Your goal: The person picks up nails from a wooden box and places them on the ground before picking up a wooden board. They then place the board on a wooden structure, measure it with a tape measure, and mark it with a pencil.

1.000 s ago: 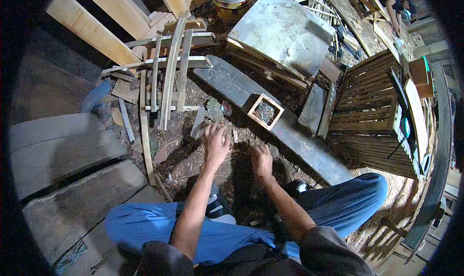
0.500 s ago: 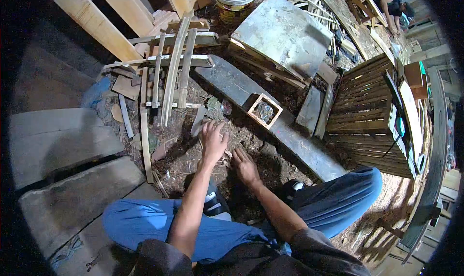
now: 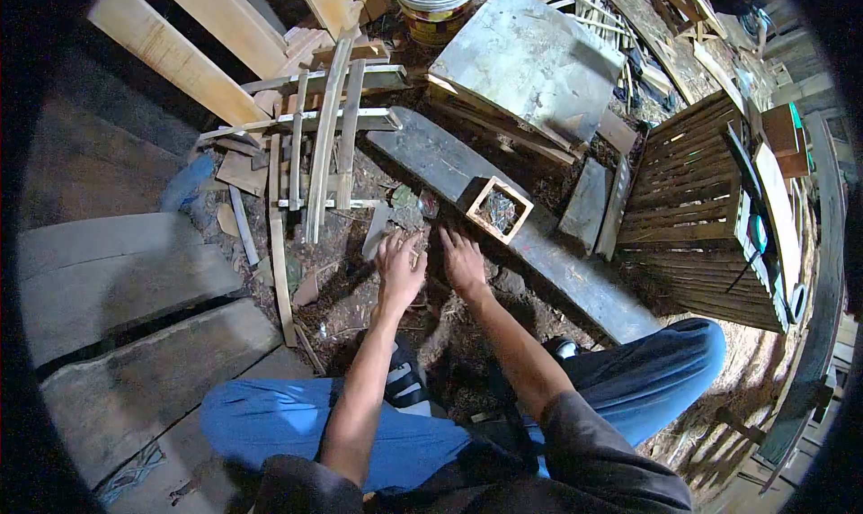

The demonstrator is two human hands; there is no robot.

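Observation:
My left hand (image 3: 400,269) is low over the littered dirt, fingers apart and slightly bent, with nothing visible in it. Beside it, my right hand (image 3: 464,262) stretches its fingers toward the ground near the edge of a long dark plank (image 3: 580,285). On that plank sits a small square wooden box (image 3: 480,196) holding what look like nails. A small clear, shiny item (image 3: 427,205) lies just beyond my fingertips. A flat grey scrap (image 3: 376,230) is to the left of my left hand. What lies under the fingertips is hidden.
Wooden strips (image 3: 325,145) form a rack-like stack at left. A pale-topped wooden block (image 3: 530,60) and a lidded bucket (image 3: 435,8) stand behind the plank. A slatted wooden crate (image 3: 679,204) is at right. Concrete slabs (image 3: 126,276) lie at left; another person is at upper right.
My right hand has moved forward and its fingers have straightened. My left hand has shifted slightly right and is lower in view. The view has tilted a little.

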